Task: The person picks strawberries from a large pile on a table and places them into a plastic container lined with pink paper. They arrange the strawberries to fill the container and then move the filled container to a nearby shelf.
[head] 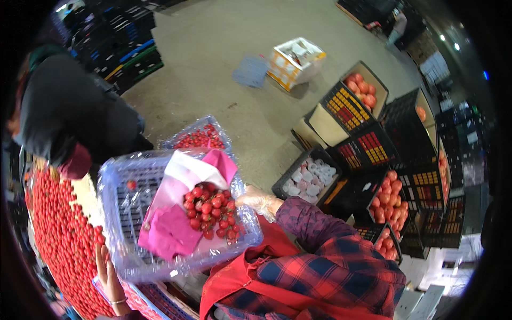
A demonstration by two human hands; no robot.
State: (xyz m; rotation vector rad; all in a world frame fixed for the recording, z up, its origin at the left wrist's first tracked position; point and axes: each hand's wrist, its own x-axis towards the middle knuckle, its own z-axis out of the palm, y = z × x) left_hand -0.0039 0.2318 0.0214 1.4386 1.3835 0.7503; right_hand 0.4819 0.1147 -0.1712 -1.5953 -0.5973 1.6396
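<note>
A pale blue plastic basket [132, 276], its rim wrapped in clear film, is tilted in front of me. My right hand [256, 201], in a thin clear glove, grips its right side near the far corner. My left hand [107, 274] lies with extended fingers along the left wall; its thumb is hidden. Inside, a heap of cherry tomatoes [208, 210] rests at the right on a pink and white sheet [160, 212]. One lone red fruit [131, 184] sits at the basket's far left.
Many cherry tomatoes [60, 240] cover a table at the left, where a dark-jacketed person [76, 108] stands. Another film-wrapped basket [224, 134] holds cherry tomatoes. Black crates [360, 150] of larger tomatoes [388, 200] stand at my right. A foam box [294, 66] is on the floor.
</note>
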